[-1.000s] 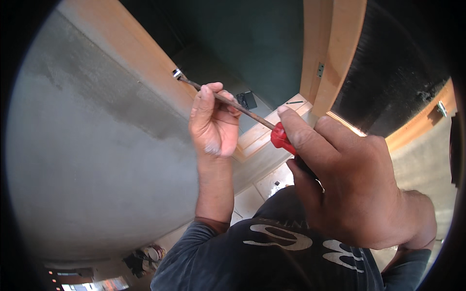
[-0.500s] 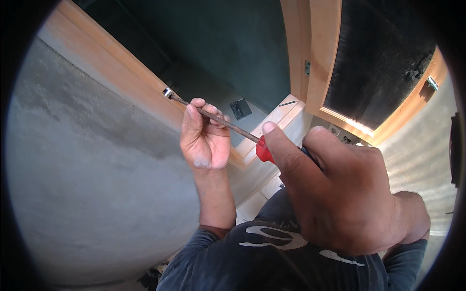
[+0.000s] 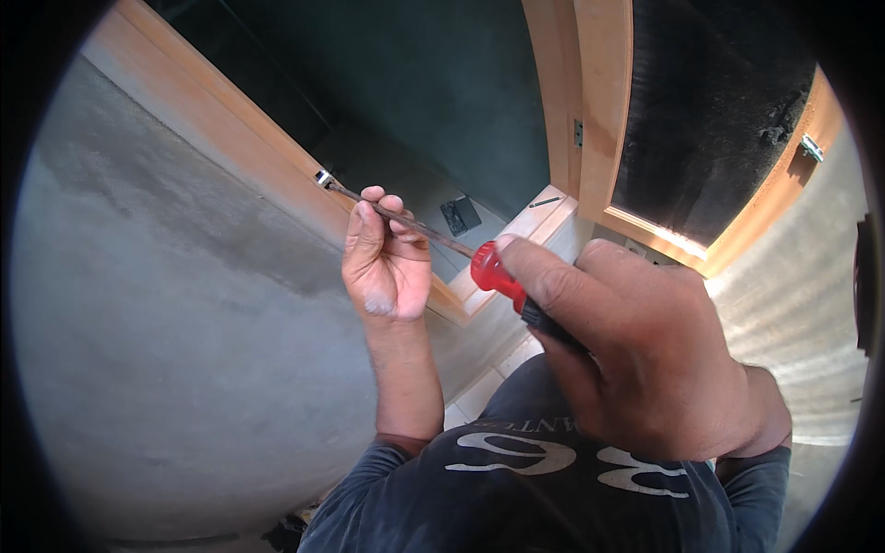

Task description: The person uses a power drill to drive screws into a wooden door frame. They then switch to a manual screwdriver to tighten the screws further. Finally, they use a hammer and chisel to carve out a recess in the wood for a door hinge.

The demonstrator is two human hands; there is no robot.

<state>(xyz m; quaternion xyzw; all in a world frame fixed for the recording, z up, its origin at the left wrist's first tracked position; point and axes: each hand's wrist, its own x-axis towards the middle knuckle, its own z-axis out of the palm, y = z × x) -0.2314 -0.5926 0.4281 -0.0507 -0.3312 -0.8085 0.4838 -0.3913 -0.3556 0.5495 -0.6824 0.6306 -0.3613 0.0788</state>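
Note:
A long screwdriver point(image 3: 493, 269) with a red and black handle slants up to the left. My right hand point(image 3: 654, 359) is closed around its handle, the thumb lying along the red part. Near the far end of the rusty shaft, my left hand point(image 3: 389, 263) pinches it between thumb and fingertips, palm turned up. The shaft's end meets a small shiny metal fitting point(image 3: 324, 178) on the inner edge of the wooden frame point(image 3: 272, 180). Whether a screw sits under the tip is too small to tell.
A grey plastered wall point(image 3: 184, 323) fills the left. At right a wooden sash point(image 3: 604, 175) with dark glass stands open, a hinge point(image 3: 578, 134) beside it and a metal latch point(image 3: 811, 148) on its far edge. A pencil point(image 3: 546, 202) lies on the sill; a dark flat object point(image 3: 460, 217) lies beyond.
My right hand has shifted slightly down and altered its grip, so more of the red and black handle shows. The left hand stays on the shaft. The view has shifted slightly.

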